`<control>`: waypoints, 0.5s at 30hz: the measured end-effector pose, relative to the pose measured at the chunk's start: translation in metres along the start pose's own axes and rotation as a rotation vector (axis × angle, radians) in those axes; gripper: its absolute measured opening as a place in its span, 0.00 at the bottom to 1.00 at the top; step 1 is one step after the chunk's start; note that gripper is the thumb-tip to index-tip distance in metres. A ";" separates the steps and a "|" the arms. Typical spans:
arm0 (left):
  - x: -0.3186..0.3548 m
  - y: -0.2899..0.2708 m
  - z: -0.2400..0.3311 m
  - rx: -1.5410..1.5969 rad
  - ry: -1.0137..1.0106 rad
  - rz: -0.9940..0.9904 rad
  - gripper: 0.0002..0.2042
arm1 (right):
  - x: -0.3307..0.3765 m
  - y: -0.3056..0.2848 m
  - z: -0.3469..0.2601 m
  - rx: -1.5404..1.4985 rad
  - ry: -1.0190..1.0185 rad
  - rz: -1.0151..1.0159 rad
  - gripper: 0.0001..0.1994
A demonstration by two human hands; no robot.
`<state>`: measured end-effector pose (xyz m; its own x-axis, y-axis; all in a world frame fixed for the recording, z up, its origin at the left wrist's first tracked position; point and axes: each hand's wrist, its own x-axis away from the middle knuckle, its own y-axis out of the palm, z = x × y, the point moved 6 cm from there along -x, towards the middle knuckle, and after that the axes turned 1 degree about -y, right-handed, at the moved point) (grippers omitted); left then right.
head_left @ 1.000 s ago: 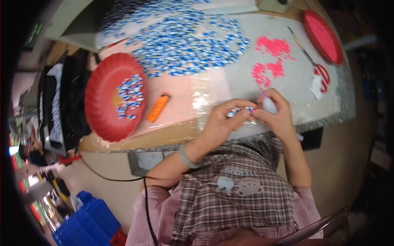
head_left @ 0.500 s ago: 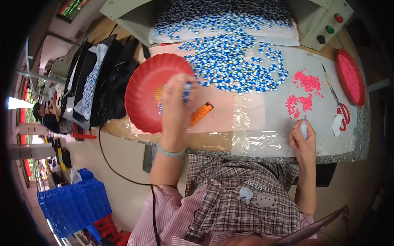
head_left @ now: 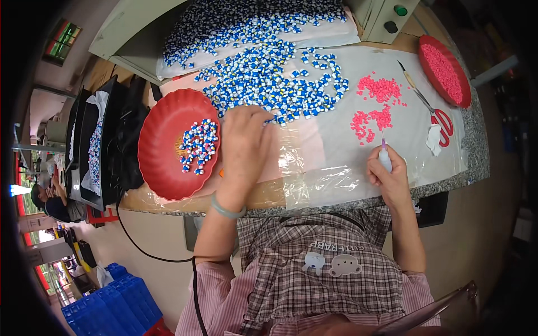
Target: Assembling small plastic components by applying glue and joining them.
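Observation:
My left hand (head_left: 245, 144) reaches across the clear plastic sheet (head_left: 328, 162), its fingertips on the near edge of a big heap of small blue-and-white parts (head_left: 269, 84); whether it grips one is hidden. To its left, a red round dish (head_left: 159, 162) holds a small pile of the same parts. My right hand (head_left: 389, 173) rests near the table's front edge and is closed around a small white pen-like tool (head_left: 384, 157) with a purple tip, pointing at a scatter of pink parts (head_left: 374, 106).
A second red dish (head_left: 445, 67) of pink parts sits at the far right, with red-handled scissors (head_left: 434, 112) beside it. A white sheet (head_left: 258, 28) with more blue parts lies at the back. Black trays (head_left: 98, 140) stand left; blue crates (head_left: 112, 305) are on the floor.
My left hand has moved right from the red dish to the edge of the blue-and-white heap. My right hand stays near the pink parts with the tool.

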<state>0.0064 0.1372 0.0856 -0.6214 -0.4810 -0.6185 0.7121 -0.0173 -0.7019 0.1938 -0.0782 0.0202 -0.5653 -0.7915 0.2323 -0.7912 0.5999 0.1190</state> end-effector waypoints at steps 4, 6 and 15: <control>0.006 0.035 0.001 0.068 -0.044 -0.144 0.07 | 0.003 -0.004 0.001 0.022 -0.011 0.012 0.04; 0.006 0.038 0.005 0.056 -0.043 -0.150 0.07 | 0.005 -0.005 0.001 -0.015 0.001 0.010 0.05; 0.016 0.039 0.012 0.161 -0.157 -0.267 0.09 | 0.000 -0.001 0.002 0.023 -0.016 -0.012 0.04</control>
<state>0.0278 0.1186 0.0523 -0.7436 -0.5696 -0.3503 0.5817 -0.2927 -0.7589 0.1944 -0.0793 0.0180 -0.5597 -0.8003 0.2151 -0.8028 0.5880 0.0989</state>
